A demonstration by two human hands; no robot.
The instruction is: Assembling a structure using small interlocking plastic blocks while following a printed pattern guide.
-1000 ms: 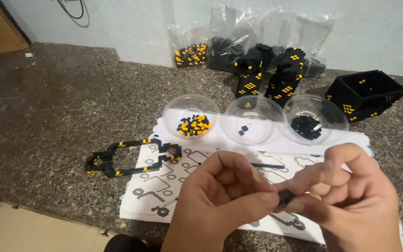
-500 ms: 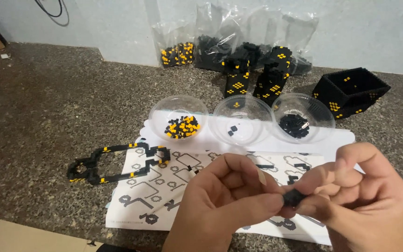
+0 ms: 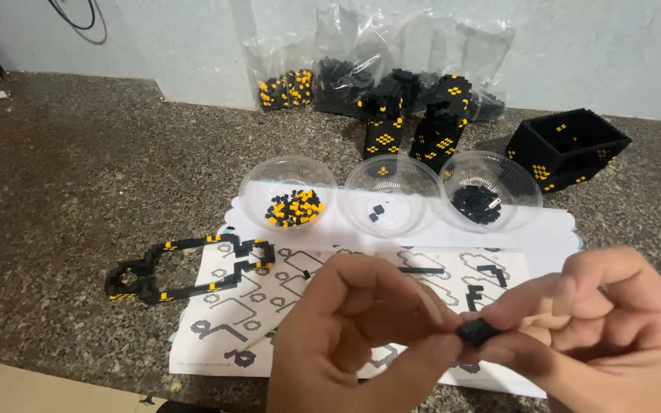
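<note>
Low in the head view, my left hand [image 3: 357, 340] and my right hand [image 3: 598, 336] meet at the fingertips. Both pinch a small cluster of black bricks [image 3: 476, 330] between them. Under the hands lies a white instruction sheet [image 3: 269, 294] printed with black outline shapes. A flat black-and-yellow brick outline [image 3: 185, 268] rests partly on the sheet's left edge. Behind the sheet stand three clear bowls: one with yellow and black bricks [image 3: 291, 191], one with a few black pieces [image 3: 393, 195], one with black bricks [image 3: 490, 200].
Two black-and-yellow brick towers [image 3: 415, 134] and an open black brick box [image 3: 568, 149] stand at the back of the speckled stone counter [image 3: 78, 168]. Plastic bags of bricks [image 3: 330, 76] lean against the pale wall. A wooden edge runs along the bottom left.
My hands have stayed joined on the black piece, with small finger shifts. The view has moved a little, so the bowls and sheet sit slightly left and lower.
</note>
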